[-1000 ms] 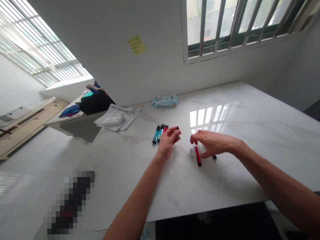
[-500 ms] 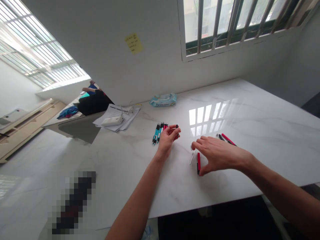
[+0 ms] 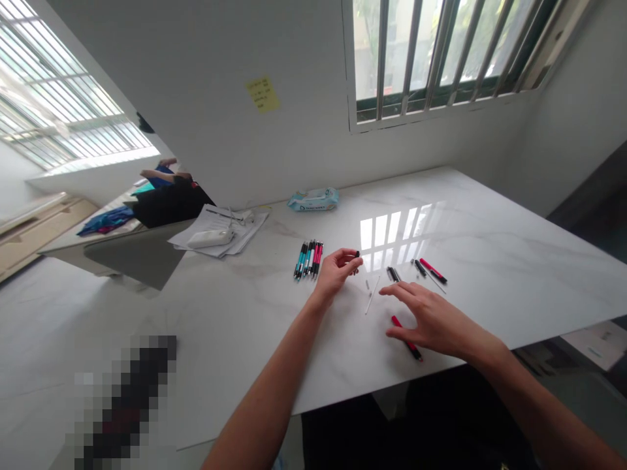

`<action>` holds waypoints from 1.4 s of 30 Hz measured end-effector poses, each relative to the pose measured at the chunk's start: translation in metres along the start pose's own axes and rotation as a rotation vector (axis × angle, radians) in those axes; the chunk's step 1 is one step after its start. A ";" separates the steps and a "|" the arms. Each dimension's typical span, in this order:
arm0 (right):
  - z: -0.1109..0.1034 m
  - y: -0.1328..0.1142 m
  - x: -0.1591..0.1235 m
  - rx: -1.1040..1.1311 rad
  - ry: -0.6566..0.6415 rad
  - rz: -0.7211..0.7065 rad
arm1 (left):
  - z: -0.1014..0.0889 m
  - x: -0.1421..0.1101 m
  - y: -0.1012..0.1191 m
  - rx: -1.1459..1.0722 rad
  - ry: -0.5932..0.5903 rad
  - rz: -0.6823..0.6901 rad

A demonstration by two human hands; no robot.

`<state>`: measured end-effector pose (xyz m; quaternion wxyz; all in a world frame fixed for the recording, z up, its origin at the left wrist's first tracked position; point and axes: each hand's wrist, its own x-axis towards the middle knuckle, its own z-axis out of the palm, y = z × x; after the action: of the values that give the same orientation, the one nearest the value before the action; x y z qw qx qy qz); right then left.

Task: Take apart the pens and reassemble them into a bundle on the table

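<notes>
My left hand (image 3: pixel 337 273) is closed, its fingertips pinching a small black pen part (image 3: pixel 357 254) just above the table. Most of that part is hidden by the fingers. My right hand (image 3: pixel 431 318) hovers with thumb and fingers apart, over a red and black pen piece (image 3: pixel 413 349) lying slantwise near the table's front edge. Between the hands lie a thin white refill (image 3: pixel 372 297) and tiny clear bits. Short black pen parts (image 3: pixel 393 274) rest beyond my right fingertips. Left of my left hand, several blue and red pens (image 3: pixel 307 260) lie side by side.
Further right are a red pen barrel (image 3: pixel 433 269), a black piece (image 3: pixel 420 267) and another white refill (image 3: pixel 435 282). A pack of wipes (image 3: pixel 313 200) sits by the wall. Papers (image 3: pixel 245 230) bear a white device (image 3: pixel 210 238). At left, a person's arm shows beyond the partition.
My right hand has shifted back from the small parts toward the front edge. The red and black piece beneath it now lies at a different slant, closer to that edge. My left hand keeps its pinch.
</notes>
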<state>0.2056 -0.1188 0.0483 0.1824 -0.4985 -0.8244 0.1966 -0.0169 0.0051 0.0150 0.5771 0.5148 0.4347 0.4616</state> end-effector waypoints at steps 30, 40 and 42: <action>0.039 -0.002 0.075 0.966 0.506 0.165 | 0.006 -0.009 0.012 -0.247 -0.140 -0.050; 0.043 0.025 0.066 0.126 0.279 0.083 | -0.010 0.003 0.012 -0.248 0.033 0.029; 0.047 0.025 0.065 0.078 0.236 0.066 | -0.013 0.004 0.011 -0.244 0.059 0.030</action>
<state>0.1727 -0.0564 0.0022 0.2909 -0.5374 -0.7722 0.1741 -0.0296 0.0124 0.0247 0.6154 0.4335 0.3842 0.5346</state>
